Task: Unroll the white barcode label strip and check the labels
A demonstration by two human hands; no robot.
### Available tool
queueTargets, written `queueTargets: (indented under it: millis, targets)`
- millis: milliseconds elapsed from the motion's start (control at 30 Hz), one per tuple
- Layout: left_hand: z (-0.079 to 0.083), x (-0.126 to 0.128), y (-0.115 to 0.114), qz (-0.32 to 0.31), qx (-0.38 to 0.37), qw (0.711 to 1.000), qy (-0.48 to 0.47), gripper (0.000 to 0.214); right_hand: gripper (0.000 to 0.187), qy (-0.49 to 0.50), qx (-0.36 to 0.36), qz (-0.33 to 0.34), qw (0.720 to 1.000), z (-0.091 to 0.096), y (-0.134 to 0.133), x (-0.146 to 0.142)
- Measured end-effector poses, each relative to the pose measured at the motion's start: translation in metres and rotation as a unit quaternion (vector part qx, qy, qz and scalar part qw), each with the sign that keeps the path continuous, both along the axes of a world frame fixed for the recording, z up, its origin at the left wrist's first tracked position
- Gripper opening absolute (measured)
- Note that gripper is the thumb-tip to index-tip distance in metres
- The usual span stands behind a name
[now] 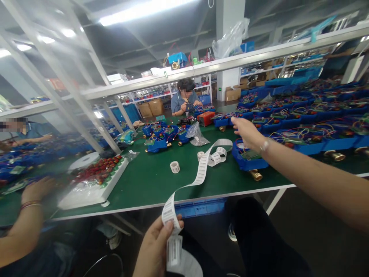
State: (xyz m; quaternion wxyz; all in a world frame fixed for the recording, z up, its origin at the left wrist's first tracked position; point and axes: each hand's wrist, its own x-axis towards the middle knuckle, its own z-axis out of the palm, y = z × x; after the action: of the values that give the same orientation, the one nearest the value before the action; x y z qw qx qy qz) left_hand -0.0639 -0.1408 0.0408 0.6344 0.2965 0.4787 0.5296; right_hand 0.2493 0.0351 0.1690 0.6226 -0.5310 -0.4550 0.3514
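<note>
My left hand (155, 242), low in front of me, pinches a long strip of white barcode labels (202, 167) between thumb and fingers. The strip runs up over the table edge and curls into loops on the green table; its lower end hangs below my hand. My right hand (248, 134) is stretched out over a blue plastic housing (245, 163) with a circuit board, wires and a brass fitting (256, 175). A white patch shows beneath that hand. Its fingers are mostly hidden, so I cannot tell whether they grip anything. A small label roll (174, 167) stands alone on the table.
Rows of wired blue housings (296, 115) fill the right side. A plastic bag of small parts (198, 138) and a red box (206, 118) lie farther back. At left, a co-worker's hand (39, 188) is near a white foam tray (86, 198) of red-and-green parts. Another person sits opposite.
</note>
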Motion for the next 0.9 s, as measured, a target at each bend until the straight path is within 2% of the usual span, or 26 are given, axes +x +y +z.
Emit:
queueTargets:
  millis: [33, 67, 133, 167, 200, 267, 333, 400, 567, 600, 667, 733, 767, 833, 900]
  targets:
    - [0.004, 0.008, 0.008, -0.029, 0.022, 0.999, 0.006, 0.058, 0.016, -0.033, -0.004, 0.041, 0.999, -0.013, -0.027, -0.010]
    - [0.007, 0.017, 0.014, -0.069, 0.046, 0.996, 0.021, 0.055, 0.018, -0.068, -0.024, 0.111, 0.991, -0.026, -0.055, -0.021]
    - [0.011, 0.035, 0.024, -0.158, 0.100, 0.981, 0.058, 0.047, 0.035, -0.110, -0.077, 0.258, 0.957, -0.054, -0.103, -0.043]
    - [0.012, 0.043, 0.027, -0.194, 0.128, 0.969, 0.078, 0.043, 0.039, -0.116, -0.094, 0.336, 0.930, -0.066, -0.120, -0.054]
    - [0.012, 0.050, 0.030, -0.225, 0.155, 0.957, 0.103, 0.040, 0.038, -0.091, -0.089, 0.357, 0.925, -0.076, -0.131, -0.063]
    - [0.007, 0.063, 0.033, -0.239, 0.212, 0.930, 0.181, 0.034, 0.030, -0.052, -0.041, 0.341, 0.938, -0.087, -0.139, -0.075]
    - [-0.003, 0.071, 0.034, -0.208, 0.264, 0.901, 0.275, 0.031, 0.026, 0.012, -0.018, 0.304, 0.952, -0.089, -0.135, -0.079]
    - [-0.016, 0.076, 0.035, -0.160, 0.299, 0.880, 0.334, 0.028, 0.029, 0.071, -0.032, 0.295, 0.952, -0.087, -0.128, -0.078]
    - [-0.047, 0.073, 0.034, -0.035, 0.332, 0.870, 0.362, 0.034, 0.031, 0.061, -0.023, 0.278, 0.958, -0.083, -0.119, -0.077]
    - [-0.050, 0.071, 0.034, -0.027, 0.322, 0.881, 0.345, 0.035, 0.032, 0.062, -0.026, 0.273, 0.960, -0.083, -0.118, -0.078]
    - [-0.055, 0.066, 0.034, -0.042, 0.280, 0.926, 0.252, 0.033, 0.034, 0.070, -0.039, 0.255, 0.964, -0.084, -0.116, -0.080]
    - [-0.060, 0.062, 0.035, -0.067, 0.200, 0.973, 0.093, 0.042, 0.035, 0.090, -0.064, 0.235, 0.966, -0.083, -0.114, -0.081]
    - [-0.063, 0.060, 0.036, -0.070, 0.154, 0.985, 0.014, 0.049, 0.036, 0.106, -0.078, 0.226, 0.965, -0.082, -0.112, -0.081]
    - [-0.072, 0.056, 0.036, -0.073, 0.060, 0.990, -0.104, 0.060, 0.037, 0.138, -0.103, 0.219, 0.960, -0.080, -0.108, -0.080]
    - [-0.086, 0.048, 0.036, -0.124, -0.008, 0.980, -0.153, 0.060, 0.040, 0.162, -0.119, 0.219, 0.955, -0.078, -0.104, -0.077]
